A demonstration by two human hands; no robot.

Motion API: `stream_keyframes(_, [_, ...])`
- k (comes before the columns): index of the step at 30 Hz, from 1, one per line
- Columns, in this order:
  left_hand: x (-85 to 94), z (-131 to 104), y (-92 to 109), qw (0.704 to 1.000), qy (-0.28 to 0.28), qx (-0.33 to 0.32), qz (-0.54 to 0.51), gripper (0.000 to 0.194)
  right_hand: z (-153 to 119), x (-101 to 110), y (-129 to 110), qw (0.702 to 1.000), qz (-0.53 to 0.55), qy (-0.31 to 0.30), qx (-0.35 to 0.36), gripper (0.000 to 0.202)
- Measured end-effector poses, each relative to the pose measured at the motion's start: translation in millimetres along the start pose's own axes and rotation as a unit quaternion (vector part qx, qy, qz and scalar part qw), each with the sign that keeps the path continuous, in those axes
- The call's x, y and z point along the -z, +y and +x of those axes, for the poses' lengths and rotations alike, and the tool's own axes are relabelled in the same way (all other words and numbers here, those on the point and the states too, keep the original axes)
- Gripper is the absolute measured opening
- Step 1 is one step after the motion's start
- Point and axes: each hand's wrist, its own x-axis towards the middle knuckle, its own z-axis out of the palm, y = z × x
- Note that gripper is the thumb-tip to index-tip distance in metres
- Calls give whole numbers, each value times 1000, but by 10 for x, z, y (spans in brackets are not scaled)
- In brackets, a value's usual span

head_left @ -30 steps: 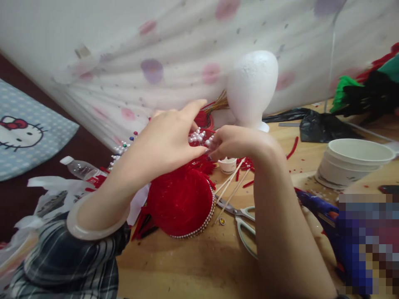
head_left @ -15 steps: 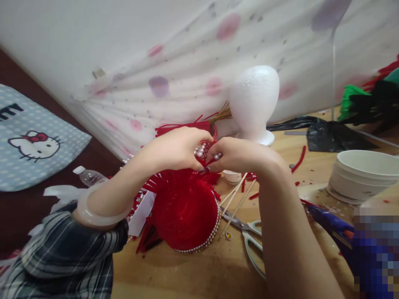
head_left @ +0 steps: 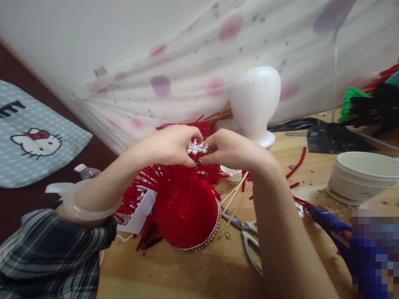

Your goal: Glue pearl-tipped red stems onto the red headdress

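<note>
A cluster of white pearl beads (head_left: 197, 147) shows between my two hands, above the far side of a red velvet hat (head_left: 187, 211). My left hand (head_left: 176, 145) is closed on the cluster's left end, thumb and fingers curled in. From the other side my right hand (head_left: 226, 147) pinches its right end. Both thumb tips nearly meet below the pearls. Along its lower right edge the hat bears a pearl trim, and red strips fan out behind it. A small gold-and-red ornament (head_left: 202, 172) sits just under my hands.
A white foam head (head_left: 257, 101) stands behind my right hand. Scissors (head_left: 241, 224), wooden sticks (head_left: 233, 195) and a yellow gem (head_left: 228, 234) lie right of the hat. A blue glue gun (head_left: 330, 222) and white tub (head_left: 358, 178) are farther right; a white box (head_left: 141, 214) stands left.
Both hands have shifted slightly left and turned, so more of the pearl cluster shows between them. My left forearm has moved left, uncovering more of the white box.
</note>
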Motion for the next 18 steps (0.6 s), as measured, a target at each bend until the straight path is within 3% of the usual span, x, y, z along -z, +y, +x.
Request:
stream_keyframes(3, [-7,-6,-5,999,-27,23,-12,39,8,-8,6,1000,1,6,5,19])
stream_keyframes(13, [-48,-38,-19,998,-19,26,-49,15,47,-41,10,999,11,16,31,22])
stream_keyframes(18, [-100,-27,-112,996,5,49,-79,31,33,-34,21,999,11,23,25,25])
